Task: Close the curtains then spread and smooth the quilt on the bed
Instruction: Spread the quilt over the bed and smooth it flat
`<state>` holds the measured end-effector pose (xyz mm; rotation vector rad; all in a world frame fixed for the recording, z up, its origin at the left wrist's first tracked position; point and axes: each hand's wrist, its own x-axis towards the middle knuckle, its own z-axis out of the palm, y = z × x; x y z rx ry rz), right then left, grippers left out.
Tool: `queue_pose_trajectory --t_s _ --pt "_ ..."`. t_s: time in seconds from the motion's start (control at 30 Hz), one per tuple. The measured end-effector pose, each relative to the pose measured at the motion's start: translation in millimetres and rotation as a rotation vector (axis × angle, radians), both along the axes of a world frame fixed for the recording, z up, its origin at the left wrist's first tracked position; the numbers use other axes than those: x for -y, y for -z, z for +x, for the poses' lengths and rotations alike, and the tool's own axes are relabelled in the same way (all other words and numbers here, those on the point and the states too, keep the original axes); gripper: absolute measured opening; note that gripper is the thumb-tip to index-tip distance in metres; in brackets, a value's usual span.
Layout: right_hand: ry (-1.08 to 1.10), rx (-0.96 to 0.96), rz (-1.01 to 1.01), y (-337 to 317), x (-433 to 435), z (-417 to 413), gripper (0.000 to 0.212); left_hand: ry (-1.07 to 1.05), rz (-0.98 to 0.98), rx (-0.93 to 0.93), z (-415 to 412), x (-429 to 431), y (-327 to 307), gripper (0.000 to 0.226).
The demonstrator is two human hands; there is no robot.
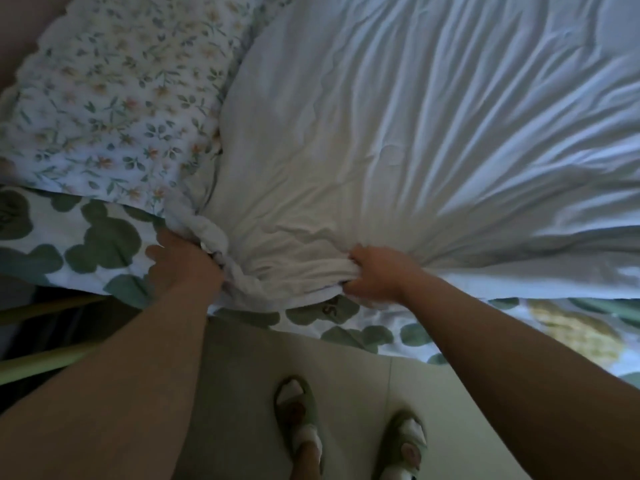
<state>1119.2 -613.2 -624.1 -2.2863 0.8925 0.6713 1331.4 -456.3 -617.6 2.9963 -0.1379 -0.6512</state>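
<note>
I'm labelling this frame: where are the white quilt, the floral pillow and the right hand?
white quilt [398, 116], head view, its wrinkled middle.
floral pillow [114, 98], head view, middle of its printed top.
right hand [377, 271], head view, back of the hand gripping the quilt's edge.

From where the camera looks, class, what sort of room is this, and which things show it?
Most likely a bedroom. A rumpled white quilt lies over a bed, a floral pillow sits beside it, and a green-patterned sheet shows beneath them.
</note>
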Motion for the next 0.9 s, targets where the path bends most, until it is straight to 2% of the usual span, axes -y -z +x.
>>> queue_pose_trajectory --t_s 0.07,0.13,0.23,0.33,0.43,0.53,0.63,0.7,0.8,0.9 --pt "0.043 0.072 0.067 1 2 -20 0.07 0.052 0.007 0.157 -30 15 -2 0.093" --pt "0.012 0.128 0.007 2 7 -48 0.089 0.219 -0.11 0.304 -61 36 -1 0.083" --pt "-0.002 0.166 -0.186 1 29 -99 0.094 0.558 -0.158 0.25 -111 70 1 0.081" --pt "0.096 0.172 -0.364 3 55 -157 0.085 0.907 -0.299 0.194 -172 98 8 0.077" --pt "0.298 0.141 -0.611 6 78 -214 0.06 1.139 -0.416 0.084 -227 110 17 0.067" --pt "0.472 -0.049 -0.617 3 92 -259 0.048 1.284 -0.394 -0.002 -266 121 20 0.055" --pt "0.454 -0.17 -0.571 4 92 -295 0.05 1.291 -0.34 0.043 -292 133 25 0.043" --pt "0.42 -0.075 -0.465 7 84 -314 0.051 1.298 -0.322 0.117 -304 140 28 0.042" --pt "0.191 -0.036 -0.379 23 74 -338 0.067 1.377 -0.276 0.205 -316 150 32 0.048" --pt "0.187 -0.043 -0.498 29 78 -341 0.034 1.409 -0.234 0.239 -327 158 33 0.04"
